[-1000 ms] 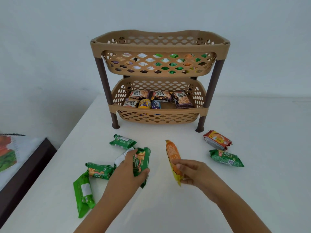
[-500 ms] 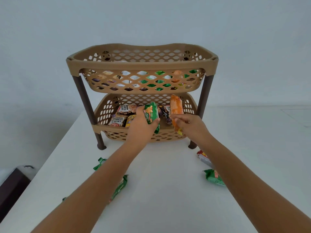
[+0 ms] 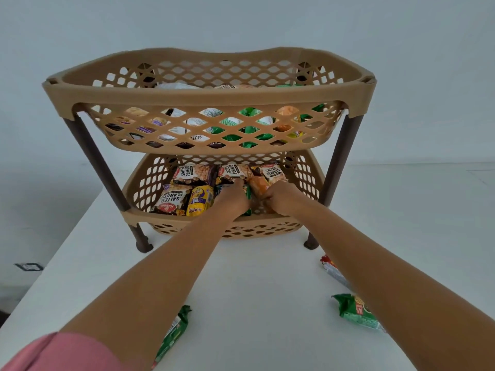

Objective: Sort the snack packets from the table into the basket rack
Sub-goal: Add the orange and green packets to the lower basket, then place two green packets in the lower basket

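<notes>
Inside lattice-walled rack (image 3: 206,226) (plastic), hands grip crinkly packets.

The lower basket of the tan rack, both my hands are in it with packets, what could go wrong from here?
1. The tan plastic upper basket hangs low over both hands; lifting the left hand or right hand straight up could bump it.
2. The lower basket already holds peanut packets; the green packet and orange packet may pile up and slip over the front rim.
3. The right forearm crosses the red-ended packet on the white table and could sweep it.
</notes>
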`<state>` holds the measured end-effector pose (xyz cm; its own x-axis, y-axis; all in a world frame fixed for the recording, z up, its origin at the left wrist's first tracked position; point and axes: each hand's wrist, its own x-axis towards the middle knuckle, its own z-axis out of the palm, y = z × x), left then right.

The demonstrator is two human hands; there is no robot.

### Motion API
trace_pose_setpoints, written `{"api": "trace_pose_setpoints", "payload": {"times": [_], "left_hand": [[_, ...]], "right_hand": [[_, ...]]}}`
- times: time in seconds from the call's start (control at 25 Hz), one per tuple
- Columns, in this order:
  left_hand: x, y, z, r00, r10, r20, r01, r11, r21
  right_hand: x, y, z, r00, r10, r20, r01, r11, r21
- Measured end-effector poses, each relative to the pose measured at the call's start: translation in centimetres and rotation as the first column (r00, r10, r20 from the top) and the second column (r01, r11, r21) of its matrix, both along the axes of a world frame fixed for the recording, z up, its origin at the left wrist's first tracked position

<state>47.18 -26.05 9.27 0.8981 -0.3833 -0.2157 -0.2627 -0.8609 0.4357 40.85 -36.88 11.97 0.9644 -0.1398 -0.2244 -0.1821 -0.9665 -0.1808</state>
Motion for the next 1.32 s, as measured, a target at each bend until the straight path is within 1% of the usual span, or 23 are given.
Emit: {"api": "trace_pose_setpoints", "payload": {"times": [0.12,0.2,0.24,0.4,0.44,0.48,0.56,0.6,0.64,0.68,0.72,0.76,0.84,0.92,1.04,1.12,1.2,1.24,1.32], "left_hand": [[1.3,-0.3,-0.8,0.999,-0.052,0.015,0.048,0.984,0.171],[1.5,-0.5,-1.0,0.999,-0.047,0.022,0.038,0.952,0.304],[1.5,-0.6,-1.0,0.999,-0.026,0.028,0.015,0.940,0.340],[1.0,-0.7,-0.4,0.998,0.027,0.062,-0.047,0.936,0.349],[0.6,-0.7,0.0,0.996,0.041,0.079,-0.066,0.940,0.333],[0.3,-0.5,0.4,0.993,0.053,0.109,-0.084,0.949,0.303],[-0.6,-0.2,1.5,0.974,0.047,0.224,-0.091,0.978,0.188],[-1.2,0.2,2.0,0.949,0.030,0.313,-0.070,0.991,0.118],[-1.9,0.7,2.4,0.910,0.011,0.415,-0.034,0.998,0.050],[-2.6,1.6,2.6,0.857,0.000,0.515,0.011,1.000,-0.018],[-3.7,2.8,2.7,0.805,0.003,0.594,0.060,0.994,-0.086],[-5.1,4.3,2.6,0.763,0.014,0.646,0.110,0.982,-0.151],[-8.6,8.1,1.8,0.719,0.045,0.693,0.171,0.956,-0.239],[-12.1,12.4,0.5,0.736,0.075,0.673,0.133,0.958,-0.253],[-15.0,18.4,-1.3,0.830,0.172,0.530,-0.060,0.973,-0.222],[-15.9,21.3,-2.1,0.879,0.208,0.430,-0.142,0.973,-0.181],[-17.1,22.9,-2.9,0.924,0.182,0.337,-0.143,0.980,-0.137],[-17.7,23.1,-3.5,0.943,0.153,0.295,-0.129,0.987,-0.100],[-18.8,22.9,-4.6,0.967,0.095,0.237,-0.107,0.993,0.039]], "right_hand": [[0.8,0.1,0.2,0.994,0.035,-0.107,-0.032,0.999,0.036],[1.0,0.3,0.1,0.982,0.065,-0.179,-0.058,0.997,0.041],[1.1,0.4,0.1,0.978,0.074,-0.197,-0.070,0.997,0.027],[1.4,0.5,-0.2,0.987,-0.014,-0.160,0.021,0.999,0.044],[1.3,0.5,-0.5,0.993,-0.054,-0.109,0.060,0.997,0.052],[1.1,0.3,-0.7,0.992,-0.112,-0.055,0.117,0.989,0.096],[0.5,0.1,-0.7,0.976,-0.214,0.046,0.197,0.948,0.250],[0.0,0.0,-0.3,0.966,-0.230,0.122,0.180,0.928,0.327],[-0.9,-0.1,0.1,0.952,-0.220,0.212,0.123,0.911,0.393],[-2.2,-0.3,0.6,0.930,-0.183,0.318,0.028,0.900,0.436],[-4.0,-0.3,1.0,0.904,-0.131,0.407,-0.074,0.890,0.450],[-6.3,-0.5,1.3,0.884,-0.085,0.460,-0.150,0.880,0.450],[-11.3,-1.1,1.2,0.880,-0.028,0.475,-0.210,0.873,0.440],[-16.1,-1.9,0.2,0.899,-0.051,0.436,-0.151,0.896,0.417],[-21.4,-2.9,-3.0,0.905,-0.184,0.384,0.040,0.934,0.356],[-23.7,-3.1,-5.4,0.926,-0.221,0.306,0.140,0.954,0.267],[-25.2,-3.0,-7.1,0.946,-0.251,0.207,0.225,0.964,0.141],[-25.4,-2.9,-7.5,0.941,-0.283,0.186,0.266,0.957,0.113],[-25.3,-2.4,-7.7,0.922,-0.352,0.160,0.326,0.930,0.168]]}}
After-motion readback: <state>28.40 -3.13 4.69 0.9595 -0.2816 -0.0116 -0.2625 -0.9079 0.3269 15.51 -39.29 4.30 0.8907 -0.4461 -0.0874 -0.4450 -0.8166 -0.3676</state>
